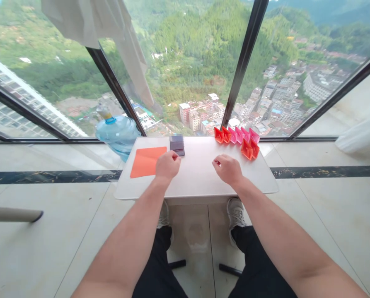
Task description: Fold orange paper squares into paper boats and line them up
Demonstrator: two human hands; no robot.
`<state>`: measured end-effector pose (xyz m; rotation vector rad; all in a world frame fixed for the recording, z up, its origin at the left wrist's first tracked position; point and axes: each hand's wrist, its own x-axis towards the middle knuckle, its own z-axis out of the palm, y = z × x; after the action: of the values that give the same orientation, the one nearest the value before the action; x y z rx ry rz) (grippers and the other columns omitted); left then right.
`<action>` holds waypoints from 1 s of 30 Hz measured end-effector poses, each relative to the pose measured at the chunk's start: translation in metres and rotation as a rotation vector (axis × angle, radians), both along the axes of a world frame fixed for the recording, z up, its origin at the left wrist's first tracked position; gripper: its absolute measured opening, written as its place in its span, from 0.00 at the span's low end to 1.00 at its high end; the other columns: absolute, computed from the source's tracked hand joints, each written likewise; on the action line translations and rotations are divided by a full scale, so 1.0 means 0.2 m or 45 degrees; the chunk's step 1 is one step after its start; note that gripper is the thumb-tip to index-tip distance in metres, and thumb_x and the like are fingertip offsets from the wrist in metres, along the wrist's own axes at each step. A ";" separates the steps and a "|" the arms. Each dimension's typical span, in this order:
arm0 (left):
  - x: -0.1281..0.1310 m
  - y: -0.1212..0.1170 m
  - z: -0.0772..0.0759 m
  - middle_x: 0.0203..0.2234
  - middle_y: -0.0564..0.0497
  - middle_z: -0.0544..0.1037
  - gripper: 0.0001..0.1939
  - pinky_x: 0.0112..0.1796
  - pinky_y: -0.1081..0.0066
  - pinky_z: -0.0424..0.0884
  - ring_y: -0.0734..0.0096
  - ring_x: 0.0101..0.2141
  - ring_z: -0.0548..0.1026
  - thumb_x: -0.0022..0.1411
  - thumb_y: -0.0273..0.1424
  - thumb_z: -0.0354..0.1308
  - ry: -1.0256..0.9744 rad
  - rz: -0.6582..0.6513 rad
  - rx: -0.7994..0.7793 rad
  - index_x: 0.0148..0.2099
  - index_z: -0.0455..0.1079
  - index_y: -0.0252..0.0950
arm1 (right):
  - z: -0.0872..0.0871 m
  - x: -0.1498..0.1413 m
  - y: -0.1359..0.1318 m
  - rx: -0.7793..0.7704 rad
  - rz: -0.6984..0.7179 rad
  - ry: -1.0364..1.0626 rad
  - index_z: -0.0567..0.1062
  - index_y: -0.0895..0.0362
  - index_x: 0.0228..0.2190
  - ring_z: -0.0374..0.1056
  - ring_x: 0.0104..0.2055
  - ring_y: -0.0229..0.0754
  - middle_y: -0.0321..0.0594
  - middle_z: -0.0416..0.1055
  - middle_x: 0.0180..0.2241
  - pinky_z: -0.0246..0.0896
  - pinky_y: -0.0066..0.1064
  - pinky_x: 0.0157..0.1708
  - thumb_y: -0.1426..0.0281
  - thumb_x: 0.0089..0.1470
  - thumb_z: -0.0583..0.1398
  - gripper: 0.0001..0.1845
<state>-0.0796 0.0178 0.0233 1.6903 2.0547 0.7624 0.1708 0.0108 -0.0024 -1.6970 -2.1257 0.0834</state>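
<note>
My left hand (168, 164) is loosely curled closed above the white table, and nothing shows in it. It overlaps the right edge of a flat orange sheet of paper (145, 162); I cannot tell whether the two touch. Just beyond its fingers lies a dark, flat device like a phone (177, 148), partly blurred. Held apart to the right, my right hand (228, 168) is also curled closed, with no object visible in it. Nearest to it stand two red folded paper shapes (250, 149), behind which is a row of several red and pink folded paper pieces (237, 135).
The small white table (200, 182) stands against tall windows with dark frames (243, 62). A large blue water bottle (118, 132) is on the floor at its left. A pale curtain (127, 49) hangs at the upper left, and a grey leg (12, 214) reaches in from the left.
</note>
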 end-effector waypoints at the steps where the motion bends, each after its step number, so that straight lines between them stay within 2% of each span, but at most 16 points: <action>1: -0.09 0.01 0.00 0.38 0.43 0.81 0.09 0.47 0.62 0.69 0.55 0.43 0.76 0.59 0.34 0.60 0.091 0.067 0.006 0.40 0.77 0.38 | 0.00 -0.06 -0.01 -0.027 0.053 0.011 0.79 0.54 0.34 0.69 0.36 0.41 0.40 0.76 0.35 0.56 0.30 0.37 0.67 0.61 0.56 0.11; 4: -0.31 0.02 -0.02 0.50 0.38 0.77 0.23 0.53 0.60 0.66 0.52 0.52 0.72 0.55 0.39 0.65 0.218 0.184 -0.045 0.51 0.74 0.34 | -0.01 -0.22 -0.02 -0.108 0.188 0.055 0.79 0.53 0.34 0.70 0.36 0.40 0.39 0.76 0.36 0.57 0.30 0.38 0.66 0.61 0.57 0.10; 7: -0.39 0.00 -0.06 0.50 0.37 0.76 0.29 0.54 0.62 0.65 0.52 0.52 0.72 0.53 0.41 0.67 0.219 0.165 -0.114 0.55 0.73 0.33 | -0.03 -0.37 -0.01 -0.177 0.269 0.172 0.79 0.53 0.37 0.71 0.37 0.39 0.37 0.76 0.36 0.59 0.30 0.39 0.65 0.60 0.59 0.09; 11: -0.40 -0.01 -0.10 0.49 0.39 0.76 0.25 0.54 0.64 0.65 0.54 0.51 0.73 0.53 0.33 0.66 0.198 0.090 -0.138 0.53 0.74 0.33 | -0.06 -0.58 0.02 -0.272 0.362 0.268 0.79 0.52 0.45 0.72 0.38 0.38 0.38 0.76 0.43 0.62 0.30 0.44 0.63 0.60 0.61 0.13; 15: -0.42 0.00 -0.12 0.49 0.39 0.76 0.19 0.57 0.64 0.65 0.54 0.51 0.74 0.52 0.23 0.61 0.167 0.068 -0.111 0.48 0.78 0.34 | -0.07 -0.74 0.05 -0.276 0.450 0.153 0.76 0.48 0.52 0.70 0.49 0.45 0.41 0.73 0.49 0.63 0.33 0.48 0.58 0.56 0.64 0.22; 17: -0.43 0.00 -0.12 0.50 0.39 0.76 0.20 0.57 0.65 0.64 0.55 0.52 0.74 0.52 0.20 0.60 0.134 0.053 -0.120 0.48 0.78 0.34 | -0.06 -0.79 0.06 -0.273 0.479 0.099 0.76 0.46 0.53 0.70 0.50 0.45 0.40 0.72 0.49 0.63 0.32 0.48 0.57 0.55 0.65 0.24; 21: -0.46 0.00 -0.13 0.51 0.38 0.76 0.21 0.56 0.66 0.65 0.56 0.51 0.74 0.52 0.21 0.60 0.078 0.024 -0.149 0.50 0.78 0.31 | -0.06 -0.83 0.09 -0.302 0.458 0.052 0.81 0.44 0.45 0.71 0.44 0.41 0.38 0.72 0.46 0.63 0.30 0.45 0.60 0.57 0.62 0.14; 27: -0.51 -0.02 -0.12 0.50 0.42 0.76 0.25 0.55 0.66 0.66 0.54 0.50 0.75 0.48 0.28 0.67 0.101 -0.097 -0.178 0.51 0.78 0.34 | -0.06 -0.85 0.11 -0.332 0.431 0.071 0.83 0.45 0.40 0.72 0.40 0.41 0.37 0.73 0.42 0.63 0.30 0.42 0.62 0.58 0.60 0.11; 30: -0.52 -0.05 -0.10 0.54 0.42 0.74 0.31 0.55 0.64 0.66 0.51 0.52 0.73 0.44 0.32 0.71 0.120 -0.142 -0.195 0.54 0.77 0.36 | -0.06 -0.86 0.12 -0.339 0.419 0.062 0.82 0.46 0.43 0.72 0.40 0.42 0.38 0.73 0.43 0.63 0.30 0.41 0.62 0.57 0.62 0.13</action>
<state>-0.1832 0.0083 0.0025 1.7668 2.0038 0.4859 -0.0006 0.0349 -0.0147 -1.4420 -2.4230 0.5177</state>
